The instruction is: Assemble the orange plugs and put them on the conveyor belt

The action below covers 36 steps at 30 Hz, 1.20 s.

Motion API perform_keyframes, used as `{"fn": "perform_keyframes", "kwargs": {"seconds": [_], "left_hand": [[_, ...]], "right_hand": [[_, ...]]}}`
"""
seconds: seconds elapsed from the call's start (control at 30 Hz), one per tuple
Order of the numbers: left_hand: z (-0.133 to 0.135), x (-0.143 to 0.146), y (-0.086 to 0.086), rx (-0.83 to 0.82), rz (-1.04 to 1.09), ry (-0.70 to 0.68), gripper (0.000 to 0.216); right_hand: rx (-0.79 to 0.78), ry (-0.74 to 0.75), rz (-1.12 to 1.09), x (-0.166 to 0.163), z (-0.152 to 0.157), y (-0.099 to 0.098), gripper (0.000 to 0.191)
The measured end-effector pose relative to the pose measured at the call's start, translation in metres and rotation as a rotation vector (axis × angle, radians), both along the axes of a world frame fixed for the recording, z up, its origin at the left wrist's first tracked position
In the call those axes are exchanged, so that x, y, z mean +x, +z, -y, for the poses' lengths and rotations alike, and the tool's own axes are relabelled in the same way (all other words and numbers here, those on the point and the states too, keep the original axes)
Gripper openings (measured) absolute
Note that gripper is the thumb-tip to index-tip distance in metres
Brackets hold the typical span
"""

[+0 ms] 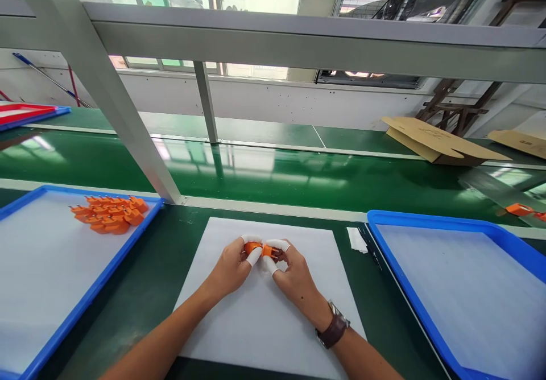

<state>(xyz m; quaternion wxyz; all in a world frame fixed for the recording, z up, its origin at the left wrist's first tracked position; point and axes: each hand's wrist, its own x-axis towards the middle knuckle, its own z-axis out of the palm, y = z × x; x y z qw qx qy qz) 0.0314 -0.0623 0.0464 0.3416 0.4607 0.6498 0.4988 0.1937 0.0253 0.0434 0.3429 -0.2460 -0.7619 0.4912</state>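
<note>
My left hand (232, 266) and my right hand (292, 272) meet over a white mat (260, 317) on the green bench. Both wear white finger cots on thumb and forefinger. Each pinches a small orange plastic part: the left one (252, 247), the right one (268, 251). The two parts touch each other between my fingertips. A brown watch sits on my right wrist. A pile of several more orange parts (111, 213) lies in the far corner of the blue tray (85, 300) at my left.
A second blue tray (426, 312) with a white liner lies at my right. A green conveyor belt (298, 175) runs behind the bench. A slanted grey frame post (111, 107) crosses the left. Folded cardboard (439, 141) lies beyond the belt. Orange parts (520, 209) sit far right.
</note>
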Motion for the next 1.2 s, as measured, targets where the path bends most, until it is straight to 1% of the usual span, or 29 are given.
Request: {"fn": "perform_keyframes", "kwargs": {"seconds": [0.07, 0.13, 0.23, 0.33, 0.4, 0.47, 0.53, 0.6, 0.67, 0.83, 0.93, 1.1, 1.2], "left_hand": [[0.001, -0.005, 0.002, 0.026, 0.001, -0.115, 0.04], [0.001, -0.007, 0.003, 0.048, -0.051, -0.161, 0.047], [0.001, -0.003, 0.003, 0.054, -0.28, -0.096, 0.042], [0.0, 0.002, -0.001, 0.106, -0.514, -0.026, 0.039], [0.0, 0.003, -0.005, 0.157, -0.598, -0.015, 0.04], [-0.001, 0.003, -0.008, 0.189, -0.643, -0.017, 0.041], [-0.002, 0.001, -0.011, 0.207, -0.672, -0.014, 0.041], [-0.003, 0.0, -0.013, 0.222, -0.691, -0.014, 0.042], [-0.003, 0.0, -0.014, 0.233, -0.703, -0.021, 0.044], [-0.004, 0.001, -0.014, 0.26, -0.722, -0.069, 0.041], [-0.006, 0.003, -0.012, 0.245, -0.73, -0.089, 0.039], [-0.008, 0.005, -0.012, 0.234, -0.743, -0.116, 0.036], [-0.008, 0.003, -0.011, 0.245, -0.7, -0.138, 0.037]], "right_hand": [[0.023, -0.021, -0.014, 0.001, -0.004, 0.0, 0.029], [0.017, -0.041, -0.03, 0.001, -0.007, 0.0, 0.028], [0.011, -0.031, -0.058, 0.002, -0.01, 0.001, 0.026], [0.042, 0.015, -0.062, 0.003, -0.01, 0.003, 0.027], [0.042, 0.031, -0.034, 0.004, -0.009, 0.002, 0.028], [-0.004, 0.011, 0.004, 0.004, -0.01, 0.0, 0.03], [-0.069, -0.004, 0.03, 0.004, -0.011, -0.002, 0.03], [-0.11, 0.013, 0.045, 0.004, -0.012, -0.002, 0.026], [-0.109, 0.042, 0.059, 0.005, -0.014, 0.0, 0.023], [-0.073, 0.065, 0.104, 0.007, -0.015, 0.007, 0.025], [-0.085, 0.072, 0.11, 0.007, -0.017, 0.008, 0.024], [-0.171, 0.142, 0.106, 0.004, -0.026, 0.004, 0.02], [-0.231, 0.188, 0.099, 0.005, -0.031, 0.001, 0.021]]}}
